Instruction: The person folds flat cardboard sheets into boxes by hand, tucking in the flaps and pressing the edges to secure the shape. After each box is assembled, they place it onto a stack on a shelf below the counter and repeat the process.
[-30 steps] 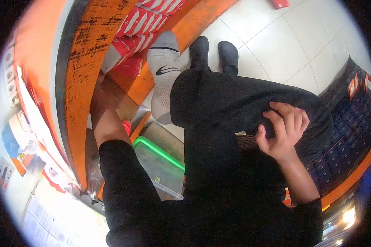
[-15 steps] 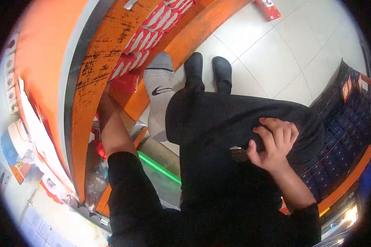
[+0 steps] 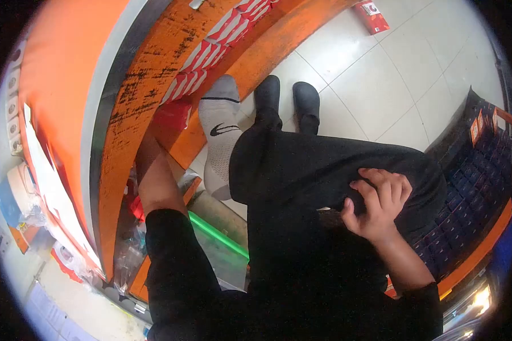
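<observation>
My left forearm (image 3: 158, 179) reaches into the shelf under the scuffed orange edge (image 3: 132, 108). The fingers of my left hand are out of sight behind that edge, so what they touch is hidden. Closest to where the arm disappears is a red packet (image 3: 174, 115), with red-and-white striped packs (image 3: 202, 57) stacked beyond it. My right hand (image 3: 381, 199) lies on the black trousers (image 3: 324, 165) over my bent leg, fingers loosely curved and apart, holding nothing.
A grey-socked foot (image 3: 219, 131) crosses in front of the shelf, near two black shoes (image 3: 307, 102) on the tiled floor. Dark boxes (image 3: 466, 187) fill a rack at right. A red box (image 3: 372, 17) lies ahead. A green-edged clear panel (image 3: 219, 236) stands below my left arm.
The view has shifted slightly, so the floor and shelf sit a little lower. My right hand stays on the leg, and my left arm remains inside the shelf.
</observation>
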`<state>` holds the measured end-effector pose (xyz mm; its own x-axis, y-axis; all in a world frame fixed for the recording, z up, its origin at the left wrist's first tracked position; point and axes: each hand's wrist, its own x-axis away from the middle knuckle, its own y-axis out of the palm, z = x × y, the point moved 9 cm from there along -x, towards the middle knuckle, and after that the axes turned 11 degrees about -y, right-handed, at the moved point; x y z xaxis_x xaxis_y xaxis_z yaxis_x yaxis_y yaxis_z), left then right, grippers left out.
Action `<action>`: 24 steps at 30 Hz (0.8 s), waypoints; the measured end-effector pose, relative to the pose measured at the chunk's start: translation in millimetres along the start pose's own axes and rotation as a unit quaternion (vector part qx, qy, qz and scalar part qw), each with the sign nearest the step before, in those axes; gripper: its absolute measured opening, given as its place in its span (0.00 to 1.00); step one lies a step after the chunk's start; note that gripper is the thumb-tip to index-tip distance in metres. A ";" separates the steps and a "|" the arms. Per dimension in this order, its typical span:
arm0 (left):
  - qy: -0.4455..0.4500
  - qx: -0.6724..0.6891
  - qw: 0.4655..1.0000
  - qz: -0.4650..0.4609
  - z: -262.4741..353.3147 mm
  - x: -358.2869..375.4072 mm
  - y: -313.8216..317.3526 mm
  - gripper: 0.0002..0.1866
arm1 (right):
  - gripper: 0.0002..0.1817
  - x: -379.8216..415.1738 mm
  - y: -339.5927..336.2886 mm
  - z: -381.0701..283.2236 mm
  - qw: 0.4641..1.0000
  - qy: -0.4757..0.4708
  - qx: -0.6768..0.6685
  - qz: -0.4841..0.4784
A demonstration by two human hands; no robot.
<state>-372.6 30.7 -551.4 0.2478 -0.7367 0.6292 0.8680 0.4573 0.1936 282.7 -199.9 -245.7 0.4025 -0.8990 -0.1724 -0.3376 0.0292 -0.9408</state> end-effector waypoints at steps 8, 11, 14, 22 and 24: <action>0.031 -0.020 0.999 0.018 9.1 -7.6 10.2 0.30 | 0.14 -4.7 2.1 -6.2 1.000 -0.008 0.006 -0.004; 0.040 -0.027 0.999 0.023 10.1 -8.2 13.9 0.28 | 0.14 -4.7 0.6 -7.1 1.000 -0.006 0.009 -0.008; 0.047 -0.030 0.998 0.028 12.1 -6.4 17.5 0.26 | 0.14 -1.3 -0.4 -3.9 1.000 0.000 0.001 -0.004; 0.090 -0.022 0.994 0.049 22.5 15.9 25.6 0.21 | 0.15 1.1 -2.0 1.4 1.000 0.002 -0.009 0.007; 0.113 -0.014 0.992 0.060 22.0 36.6 30.4 0.20 | 0.16 0.3 -3.6 2.0 1.000 0.003 -0.012 0.014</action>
<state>-346.7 28.5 -505.9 0.4369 -0.7728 0.4604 0.8377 0.5360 0.1048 285.8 -199.4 -243.0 0.3864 -0.9010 -0.1970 -0.3696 0.0445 -0.9281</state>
